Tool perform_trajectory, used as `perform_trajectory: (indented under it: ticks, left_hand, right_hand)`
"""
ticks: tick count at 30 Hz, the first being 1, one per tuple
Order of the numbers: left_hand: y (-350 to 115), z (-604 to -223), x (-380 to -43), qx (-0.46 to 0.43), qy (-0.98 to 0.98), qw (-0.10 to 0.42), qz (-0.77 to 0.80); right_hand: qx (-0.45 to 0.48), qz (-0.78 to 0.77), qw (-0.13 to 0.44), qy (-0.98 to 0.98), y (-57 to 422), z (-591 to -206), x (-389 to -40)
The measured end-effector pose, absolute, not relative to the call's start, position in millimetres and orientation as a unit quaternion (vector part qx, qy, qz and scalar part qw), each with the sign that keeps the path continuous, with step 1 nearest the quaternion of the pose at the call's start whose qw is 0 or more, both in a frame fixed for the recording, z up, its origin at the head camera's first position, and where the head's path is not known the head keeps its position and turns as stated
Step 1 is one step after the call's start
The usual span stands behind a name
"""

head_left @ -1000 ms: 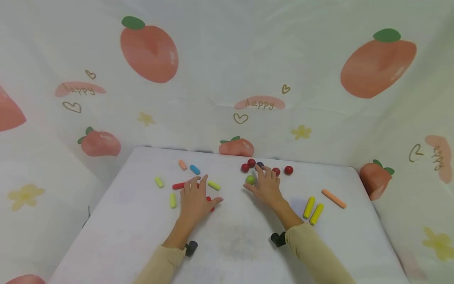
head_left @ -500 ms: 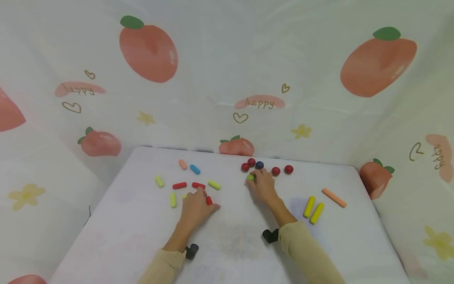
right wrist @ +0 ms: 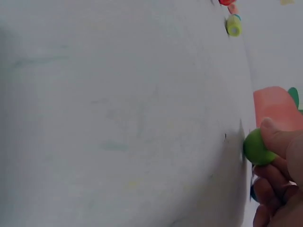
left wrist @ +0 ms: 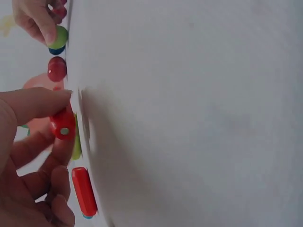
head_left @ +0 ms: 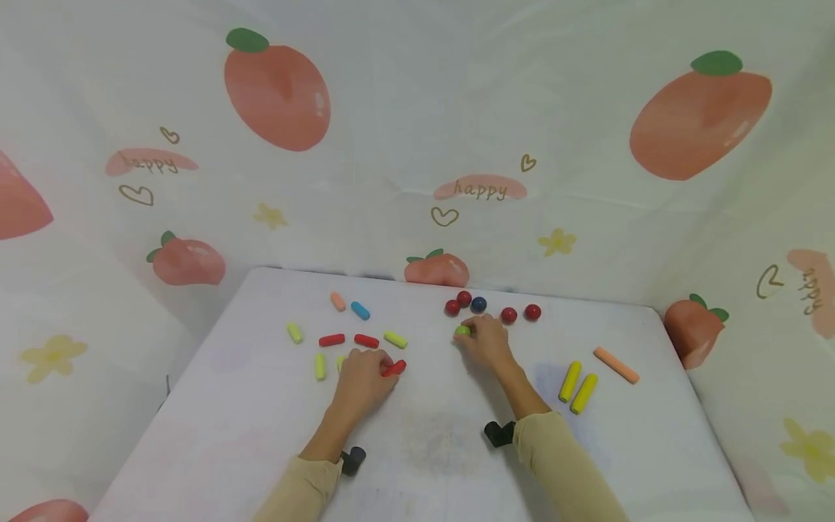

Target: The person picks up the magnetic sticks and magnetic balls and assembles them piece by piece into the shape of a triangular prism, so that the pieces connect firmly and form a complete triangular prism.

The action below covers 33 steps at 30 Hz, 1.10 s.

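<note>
Left hand (head_left: 361,378) pinches red stick (head_left: 395,368); right hand (head_left: 489,342), green ball (head_left: 462,330).
Both likely light, stiff, slightly slippery; best gripped mid-body.

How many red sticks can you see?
3: one red stick pinched in the left hand, a second one just beyond that hand, and a third one left of the second. The hand could hide more.

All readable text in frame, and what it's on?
"happy" on the left pink patch of the wall cloth
"happy" on the middle pink patch
Right pink patch: sideways lettering, too blurred to read surely
Red stick, green ball: no lettering visible
Yellow sticks: any print too small to tell
</note>
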<state>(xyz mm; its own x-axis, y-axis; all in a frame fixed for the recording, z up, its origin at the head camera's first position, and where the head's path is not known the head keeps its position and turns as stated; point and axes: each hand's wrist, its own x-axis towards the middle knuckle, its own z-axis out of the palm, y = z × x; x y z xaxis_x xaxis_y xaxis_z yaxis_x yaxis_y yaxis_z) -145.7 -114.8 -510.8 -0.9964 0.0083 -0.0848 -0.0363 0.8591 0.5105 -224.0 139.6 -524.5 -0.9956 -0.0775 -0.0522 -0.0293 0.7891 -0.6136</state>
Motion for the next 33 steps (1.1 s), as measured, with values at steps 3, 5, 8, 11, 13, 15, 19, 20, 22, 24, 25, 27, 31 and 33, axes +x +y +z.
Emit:
perform_trajectory:
  ticks: [3,5,8,11,13,15,19,20,22,24,25,27,31,33]
  left_hand:
    - [-111.5,-511.4,-148.8,0.026,0.949,0.040,0.310]
    - [-109.2,-511.7,-151.9,0.045,0.936,0.042,0.347]
    - [-103.2,-511.3,-157.1,0.062,0.913,0.056,0.400]
    - [-95.2,-510.8,-161.6,0.070,0.902,0.072,0.420]
    - [-89.3,-510.5,-163.6,0.077,0.904,0.078,0.414]
    - [-82.9,-511.0,-165.2,0.088,0.911,0.076,0.396]
    - [-68.5,-513.4,-169.3,0.102,0.923,0.071,0.364]
    - [-64.8,-514.3,-170.4,0.103,0.924,0.073,0.360]
    - [-57.9,-515.7,-172.1,0.098,0.926,0.083,0.355]
    - [-52.0,-516.7,-172.9,0.094,0.926,0.097,0.353]
    - [-49.4,-517.0,-173.2,0.093,0.924,0.104,0.355]
    - [-44.9,-517.6,-173.2,0.094,0.925,0.114,0.351]
    - [-35.4,-516.6,-173.9,0.107,0.929,0.120,0.332]
    - [-30.8,-516.3,-174.2,0.112,0.934,0.119,0.318]
  right_hand:
    - [-0.023,-0.324,0.051,0.944,143.3,-524.3,-215.3]
    - [-0.020,-0.326,0.062,0.943,145.3,-522.8,-208.6]
    - [-0.017,-0.327,0.071,0.942,149.4,-520.6,-198.4]
    - [-0.016,-0.322,0.074,0.944,153.1,-520.4,-189.7]
    - [-0.020,-0.317,0.073,0.945,154.4,-520.9,-184.6]
    - [-0.025,-0.308,0.070,0.948,155.0,-522.1,-179.9]
    - [-0.042,-0.293,0.057,0.954,156.2,-522.6,-169.2]
    - [-0.045,-0.290,0.054,0.954,156.8,-522.4,-166.0]
    - [-0.051,-0.291,0.050,0.954,158.5,-522.1,-160.0]
    - [-0.054,-0.295,0.049,0.953,160.1,-521.8,-154.5]
    - [-0.055,-0.296,0.049,0.952,160.9,-521.9,-152.0]
    - [-0.058,-0.295,0.047,0.953,162.4,-522.4,-147.8]
    - [-0.063,-0.290,0.040,0.954,164.3,-523.2,-143.3]
    - [-0.064,-0.294,0.035,0.953,165.1,-523.4,-142.1]
